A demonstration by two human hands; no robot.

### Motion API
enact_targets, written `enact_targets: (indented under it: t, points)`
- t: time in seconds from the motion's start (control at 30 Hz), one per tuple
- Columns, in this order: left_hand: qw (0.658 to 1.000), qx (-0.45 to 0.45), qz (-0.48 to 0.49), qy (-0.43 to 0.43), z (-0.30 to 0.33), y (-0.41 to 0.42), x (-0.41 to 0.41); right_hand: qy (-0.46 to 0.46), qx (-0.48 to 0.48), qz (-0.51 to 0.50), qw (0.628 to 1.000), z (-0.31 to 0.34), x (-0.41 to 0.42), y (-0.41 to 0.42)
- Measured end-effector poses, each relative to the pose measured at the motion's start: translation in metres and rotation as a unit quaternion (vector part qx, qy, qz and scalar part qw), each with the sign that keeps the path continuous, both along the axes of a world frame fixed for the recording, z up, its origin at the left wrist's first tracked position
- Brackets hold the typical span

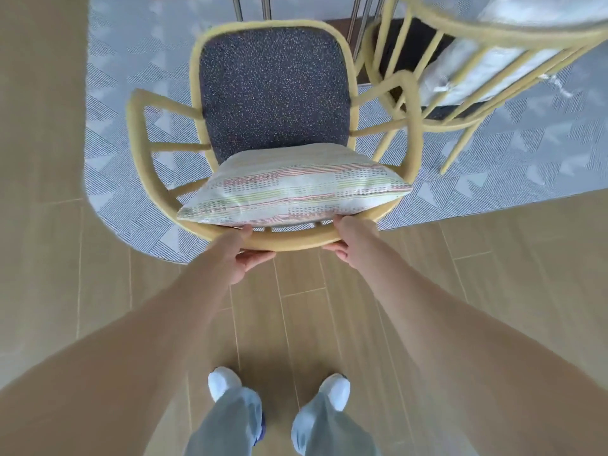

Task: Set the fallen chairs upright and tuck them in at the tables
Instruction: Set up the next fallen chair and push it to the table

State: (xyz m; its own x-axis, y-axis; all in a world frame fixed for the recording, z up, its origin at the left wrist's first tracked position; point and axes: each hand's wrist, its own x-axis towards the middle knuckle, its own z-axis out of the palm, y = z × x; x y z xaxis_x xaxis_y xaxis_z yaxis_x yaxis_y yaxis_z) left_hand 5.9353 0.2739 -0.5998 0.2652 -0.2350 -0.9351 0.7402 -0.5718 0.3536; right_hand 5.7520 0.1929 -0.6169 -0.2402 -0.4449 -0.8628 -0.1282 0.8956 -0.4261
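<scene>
Head view: left hand [241,255] and right hand [345,240] both grasp the curved top rail of the yellow armchair [289,240], fingers wrapped around it. Chair stands upright on the patterned rug [108,133], just beyond the fingers. Striped cushion [289,189] leans against the backrest, above the knuckles. Second yellow chair [460,77] beyond the right fingers.

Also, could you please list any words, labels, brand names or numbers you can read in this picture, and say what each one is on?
There is no readable text in this view.
The striped white cushion on the yellow armchair with the speckled dark seat carries only dashes and coloured lines, no letters.
The grey patterned rug shows only triangles and hatching.
The second yellow chair and the white shoes show no label.
</scene>
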Motion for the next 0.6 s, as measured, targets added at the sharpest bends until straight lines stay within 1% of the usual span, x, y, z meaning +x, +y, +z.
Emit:
enact_targets:
  t: [0.07, 0.2, 0.4, 0.53, 0.6]
  points:
    - [1.0, -0.009, -0.014, -0.003, 0.013, -0.025, 0.013, -0.007, -0.006, 0.006, 1.0, 0.012, 0.011, -0.024]
    - [0.999, -0.023, -0.037, 0.001, 0.03, -0.068, 0.034, 0.009, -0.015, 0.041, 0.999, 0.03, 0.029, -0.069]
    - [0.999, -0.045, -0.021, 0.007, 0.042, -0.116, 0.059, 0.034, -0.019, 0.081, 0.996, 0.054, 0.051, -0.123]
    - [0.998, -0.06, -0.005, 0.003, 0.055, -0.159, 0.078, 0.022, -0.03, 0.09, 0.995, 0.073, 0.069, -0.166]
    - [0.998, -0.068, -0.015, 0.007, 0.064, -0.183, 0.087, 0.012, -0.028, 0.089, 0.996, 0.083, 0.079, -0.189]
